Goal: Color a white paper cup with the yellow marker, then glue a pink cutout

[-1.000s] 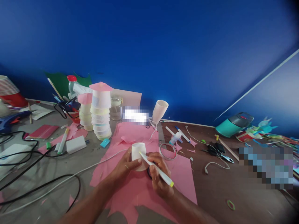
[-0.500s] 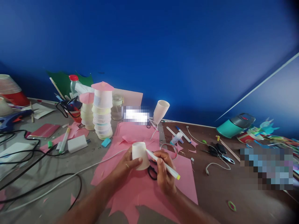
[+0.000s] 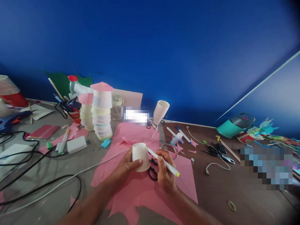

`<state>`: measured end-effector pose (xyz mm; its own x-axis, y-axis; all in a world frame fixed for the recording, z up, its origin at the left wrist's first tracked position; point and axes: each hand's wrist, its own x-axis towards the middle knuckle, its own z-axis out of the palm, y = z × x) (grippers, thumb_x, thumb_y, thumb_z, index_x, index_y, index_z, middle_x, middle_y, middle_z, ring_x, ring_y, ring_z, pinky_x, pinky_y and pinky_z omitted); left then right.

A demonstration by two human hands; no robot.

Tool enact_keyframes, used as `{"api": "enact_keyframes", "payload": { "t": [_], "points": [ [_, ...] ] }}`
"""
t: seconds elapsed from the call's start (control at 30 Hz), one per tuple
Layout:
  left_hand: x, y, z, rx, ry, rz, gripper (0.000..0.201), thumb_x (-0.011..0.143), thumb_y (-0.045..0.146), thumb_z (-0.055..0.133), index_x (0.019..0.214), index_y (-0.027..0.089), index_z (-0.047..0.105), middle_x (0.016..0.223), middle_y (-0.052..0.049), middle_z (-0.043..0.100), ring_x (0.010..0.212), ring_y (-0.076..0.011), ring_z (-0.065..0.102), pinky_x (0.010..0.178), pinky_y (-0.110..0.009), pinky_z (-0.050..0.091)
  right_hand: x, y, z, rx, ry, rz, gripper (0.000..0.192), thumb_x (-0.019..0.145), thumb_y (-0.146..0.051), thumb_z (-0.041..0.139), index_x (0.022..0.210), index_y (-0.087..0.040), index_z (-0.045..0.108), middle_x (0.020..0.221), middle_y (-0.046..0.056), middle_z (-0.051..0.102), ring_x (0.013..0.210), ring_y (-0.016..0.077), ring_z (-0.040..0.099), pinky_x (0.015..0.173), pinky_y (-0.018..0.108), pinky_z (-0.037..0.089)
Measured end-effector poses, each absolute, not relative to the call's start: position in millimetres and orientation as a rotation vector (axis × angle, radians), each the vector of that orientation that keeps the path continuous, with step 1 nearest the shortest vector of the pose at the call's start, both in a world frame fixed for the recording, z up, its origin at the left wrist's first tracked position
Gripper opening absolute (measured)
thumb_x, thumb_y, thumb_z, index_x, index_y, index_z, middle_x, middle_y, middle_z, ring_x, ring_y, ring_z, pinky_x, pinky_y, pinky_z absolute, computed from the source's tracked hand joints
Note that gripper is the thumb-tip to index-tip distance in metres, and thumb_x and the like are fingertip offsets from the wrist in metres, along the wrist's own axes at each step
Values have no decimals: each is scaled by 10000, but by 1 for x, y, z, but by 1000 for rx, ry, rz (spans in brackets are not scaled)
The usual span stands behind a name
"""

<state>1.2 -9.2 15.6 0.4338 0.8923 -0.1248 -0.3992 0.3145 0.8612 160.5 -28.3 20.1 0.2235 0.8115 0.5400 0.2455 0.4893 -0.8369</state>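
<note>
Forearms enter from the lower edge and converge over the pink paper sheet [image 3: 140, 193] spread on the surface [image 3: 234, 184].

Left hand [image 3: 125, 167]: forearm angled up and to the right, wrist nearly straight. The hand is clasped round the white paper cup [image 3: 140, 156], thumb laid across the near wall, remaining fingers wrapped behind it. The cup is inverted, narrow base uppermost, wide mouth toward the sheet. Whether the mouth rests on the sheet or is raised slightly above it cannot be told from this view.

Right hand [image 3: 165, 175]: forearm angled up and to the left, wrist bent inward. The hand is pinched on the white marker [image 3: 162, 162] in a writing grip, thumb and forefinger near its forward part. The marker lies slanted: tip against the right side of the cup near its top, yellow-green end pointing lower right, clear of the hand.

Adjacent items:
- Black-handled scissors [image 3: 152, 172] lie on the sheet between the two hands, partly hidden by the right hand.
- A clear tape ring [image 3: 169, 150] lies just beyond the right hand.
- A white cable [image 3: 77, 178] runs from the left across the surface to the sheet.
- A stack of cups with a pink cap [image 3: 101, 112] stands well behind the left hand.
- A second white cup [image 3: 160, 112] leans tilted near the blue wall [image 3: 164, 47]
</note>
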Motion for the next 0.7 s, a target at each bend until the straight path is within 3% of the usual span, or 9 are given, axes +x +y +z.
{"api": "enact_keyframes", "payload": {
  "t": [0.37, 0.7],
  "points": [
    [2, -9, 13, 843, 667, 963, 389, 800, 314, 768, 1149, 183, 659, 1021, -67, 658, 935, -217, 593, 810, -318, 460, 163, -29, 18, -932, -1436, 515, 229, 1014, -366, 459, 948, -226, 628, 813, 15, 624, 685, 159, 601, 600, 294, 519],
    [2, -8, 23, 800, 627, 948, 420, 774, 336, 789, 1146, 161, 702, 1038, -99, 719, 887, -229, 631, 769, -304, 465, 164, -30, 4, -1096, -1192, 582, 394, 1004, -547, 419, 1117, -240, 639, 912, 42, 653, 814, 192, 619, 712, 327, 532]
  ]
}}
